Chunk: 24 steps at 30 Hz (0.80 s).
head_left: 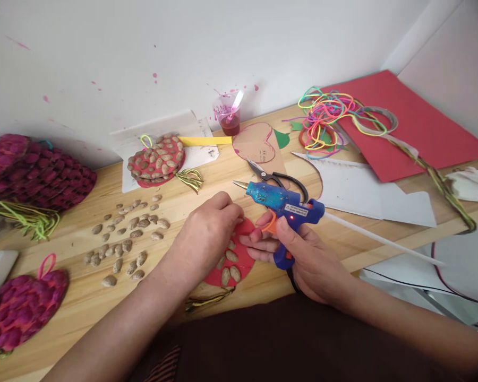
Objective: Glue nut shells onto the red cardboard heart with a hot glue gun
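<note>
My right hand (313,254) is wrapped round a blue hot glue gun (269,195) with an orange trigger, its metal nozzle pointing left. A long white glue stick (382,239) trails from the gun's back, and a red light glows on its side. The fingertips of this hand lie by the edge of a red cutout (245,265) with mottled brown seeds (231,255) on it. Over the cutout's upper part, my left hand (207,233) has its fingers pinched together; whatever they hold is hidden. A dark and yellow thread tassel (211,300) hangs from the cutout's lower edge.
Loose seeds (135,223) lie left of my hands. Behind are a seed-covered ornament (157,159), black-handled scissors (276,178), a cup of red liquid (229,122), tangled colourful cords (326,116) and red sheets (406,122). Purple ornaments (27,305) stand at left.
</note>
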Each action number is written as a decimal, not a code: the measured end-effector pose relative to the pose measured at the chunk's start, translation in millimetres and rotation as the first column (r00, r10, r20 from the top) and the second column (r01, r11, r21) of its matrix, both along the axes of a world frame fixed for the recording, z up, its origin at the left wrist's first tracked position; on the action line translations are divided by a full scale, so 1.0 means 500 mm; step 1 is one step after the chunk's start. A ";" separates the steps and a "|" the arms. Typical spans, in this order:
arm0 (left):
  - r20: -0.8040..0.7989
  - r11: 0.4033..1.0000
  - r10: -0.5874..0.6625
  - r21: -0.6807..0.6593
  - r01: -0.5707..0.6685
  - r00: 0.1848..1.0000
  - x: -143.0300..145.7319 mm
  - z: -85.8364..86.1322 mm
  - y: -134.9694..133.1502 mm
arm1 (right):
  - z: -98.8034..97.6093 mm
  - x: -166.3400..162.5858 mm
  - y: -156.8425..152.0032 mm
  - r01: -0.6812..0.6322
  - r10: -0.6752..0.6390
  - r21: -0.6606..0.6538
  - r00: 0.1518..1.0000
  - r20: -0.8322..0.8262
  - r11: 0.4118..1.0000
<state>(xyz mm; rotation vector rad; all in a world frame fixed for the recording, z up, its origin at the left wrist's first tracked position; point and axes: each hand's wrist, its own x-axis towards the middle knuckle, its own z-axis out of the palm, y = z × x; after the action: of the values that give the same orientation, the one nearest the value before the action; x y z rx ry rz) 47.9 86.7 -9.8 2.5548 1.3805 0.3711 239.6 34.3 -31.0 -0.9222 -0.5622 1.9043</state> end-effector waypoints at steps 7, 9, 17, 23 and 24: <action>0.084 1.000 0.016 -0.003 -0.016 0.996 -0.007 0.008 0.004 | 0.005 -0.001 0.002 -0.002 0.001 -0.025 1.000 -0.006 1.000; 0.142 1.000 0.025 -0.010 -0.023 0.990 -0.012 0.013 0.005 | 0.004 0.000 0.002 -0.004 0.004 -0.026 1.000 -0.008 1.000; 0.197 0.998 0.056 0.013 -0.060 0.979 -0.011 0.009 0.002 | 0.004 0.000 0.000 0.003 -0.004 -0.042 1.000 -0.018 0.999; 0.178 0.999 0.035 0.023 -0.040 0.983 -0.001 0.001 -0.003 | 0.005 0.001 0.001 -0.009 0.008 -0.044 1.000 -0.022 0.999; 0.176 0.999 0.035 0.024 -0.040 0.984 0.000 0.000 -0.003 | 0.005 0.001 0.001 -0.008 0.007 -0.043 1.000 -0.022 0.999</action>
<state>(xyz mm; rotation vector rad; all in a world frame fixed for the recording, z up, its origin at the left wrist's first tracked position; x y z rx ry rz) 47.8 85.1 -9.9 2.4528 1.3687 0.6103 240.0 34.9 -28.5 -0.9270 -0.5142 1.9377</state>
